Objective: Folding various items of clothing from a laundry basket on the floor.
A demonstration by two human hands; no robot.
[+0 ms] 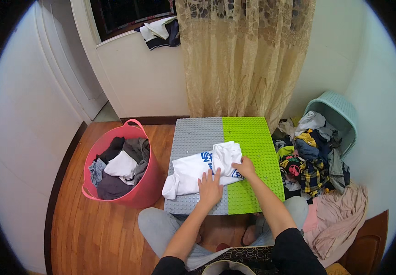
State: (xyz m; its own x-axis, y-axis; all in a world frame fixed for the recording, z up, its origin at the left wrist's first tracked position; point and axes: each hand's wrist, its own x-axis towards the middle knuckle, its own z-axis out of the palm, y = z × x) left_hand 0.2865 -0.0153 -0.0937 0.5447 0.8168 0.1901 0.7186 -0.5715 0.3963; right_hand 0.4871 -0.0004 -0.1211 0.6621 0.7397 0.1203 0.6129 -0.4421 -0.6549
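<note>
A white T-shirt (pixel 191 168) with blue printing lies across the grey and green halves of a studded building-brick tabletop (pixel 253 137). One end of the shirt is folded over on the right, while a sleeve spreads towards the lower left. My left hand (pixel 210 190) rests on the cloth near the middle, palm down with fingers apart. At the folded right edge, my right hand (pixel 246 167) grips the fabric, its thumb on top; the other fingers are partly hidden.
Left of the table stands a pink tub (pixel 153 182) holding clothes. At right, a tipped light-blue basket (pixel 335 103) spills a clothes heap (pixel 307 154), with pink cloth (pixel 342 220) nearer me. A beige curtain (pixel 239 68) hangs behind; garments (pixel 160 32) drape over the sill.
</note>
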